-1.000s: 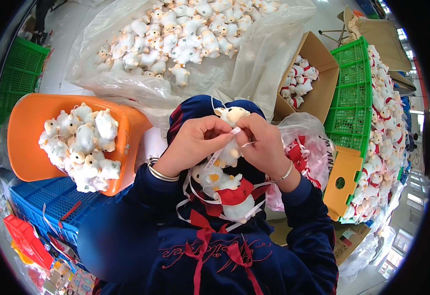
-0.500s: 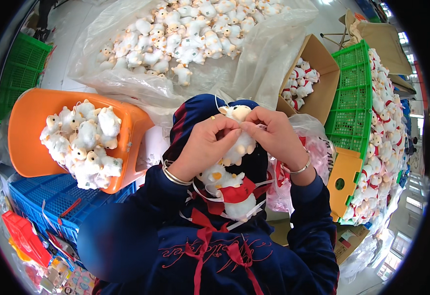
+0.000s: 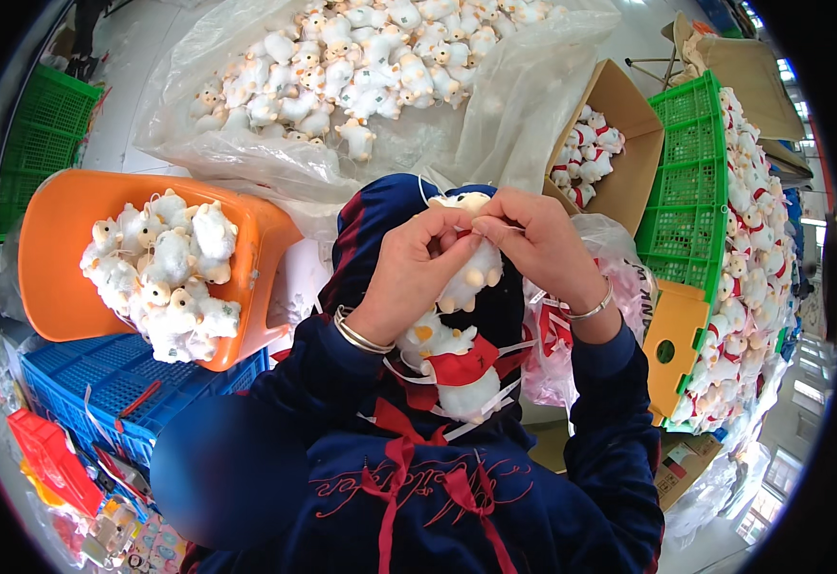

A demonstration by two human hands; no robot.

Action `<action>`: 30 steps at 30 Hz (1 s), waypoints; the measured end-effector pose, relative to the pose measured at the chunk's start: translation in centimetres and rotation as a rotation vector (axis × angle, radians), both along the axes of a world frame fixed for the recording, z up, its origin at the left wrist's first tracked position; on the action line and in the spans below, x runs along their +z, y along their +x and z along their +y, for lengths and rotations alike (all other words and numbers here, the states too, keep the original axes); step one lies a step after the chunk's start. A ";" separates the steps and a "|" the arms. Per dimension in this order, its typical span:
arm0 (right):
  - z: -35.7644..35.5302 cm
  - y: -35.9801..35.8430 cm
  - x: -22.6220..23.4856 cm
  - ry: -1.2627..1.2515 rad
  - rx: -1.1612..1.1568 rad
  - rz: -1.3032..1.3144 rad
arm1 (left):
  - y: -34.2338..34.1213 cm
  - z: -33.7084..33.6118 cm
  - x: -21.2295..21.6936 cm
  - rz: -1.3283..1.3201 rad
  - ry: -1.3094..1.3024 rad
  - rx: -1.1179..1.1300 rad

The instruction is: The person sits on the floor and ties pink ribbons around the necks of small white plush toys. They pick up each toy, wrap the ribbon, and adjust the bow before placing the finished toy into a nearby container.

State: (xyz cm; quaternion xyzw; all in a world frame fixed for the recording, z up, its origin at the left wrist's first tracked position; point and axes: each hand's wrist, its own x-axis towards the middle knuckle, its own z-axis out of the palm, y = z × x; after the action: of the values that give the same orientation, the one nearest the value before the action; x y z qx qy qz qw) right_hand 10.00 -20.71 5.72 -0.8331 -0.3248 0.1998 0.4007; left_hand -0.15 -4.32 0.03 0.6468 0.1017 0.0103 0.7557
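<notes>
Nearby, a red-clothed plush animal (image 3: 466, 383) lies on the lap. Just beyond, the left hand (image 3: 417, 273) and right hand (image 3: 540, 244) meet, pinching a pale ribbon (image 3: 512, 228) mostly hidden by fingers, over a white plush toy (image 3: 473, 273) whose neck they cover. Farther off, the upper edge crops a plush pile (image 3: 371, 77).

Toy workshop or small factory floor, judging by volume of near-identical pieces. Large heap of white plush toys (image 3: 371, 77) is spread on plastic sheeting (image 3: 500, 124) at 12. Another batch is piled on an orange chair (image 3: 50, 263) at 9. Red-trimmed toys (image 3: 748, 253) are massed at 3, next to a green crate (image 3: 688, 187); more are boxed in a carton (image 3: 634, 143) at 2. Blue crate (image 3: 93, 378) is parked at 8. At center, one plush toy (image 3: 483, 273) is held in bare fingers (image 3: 438, 223).
</notes>
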 end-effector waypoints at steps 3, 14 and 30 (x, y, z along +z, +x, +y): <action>-0.2 0.0 -0.3 0.039 0.031 -0.054 | 0.0 -0.4 -0.4 -0.032 -0.003 0.007; -0.8 0.6 0.0 -0.015 -0.017 0.106 | 0.1 -1.6 -1.3 -0.057 -0.043 0.041; -0.7 1.7 1.6 -0.063 0.056 0.137 | 0.3 -1.2 -1.2 -0.215 0.159 0.066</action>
State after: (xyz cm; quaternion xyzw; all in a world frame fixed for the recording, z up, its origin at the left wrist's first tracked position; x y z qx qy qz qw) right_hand 11.73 -21.37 7.31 -0.8203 -0.3133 0.2776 0.3896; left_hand 0.11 -5.54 -1.21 0.6962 0.0404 0.1124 0.7079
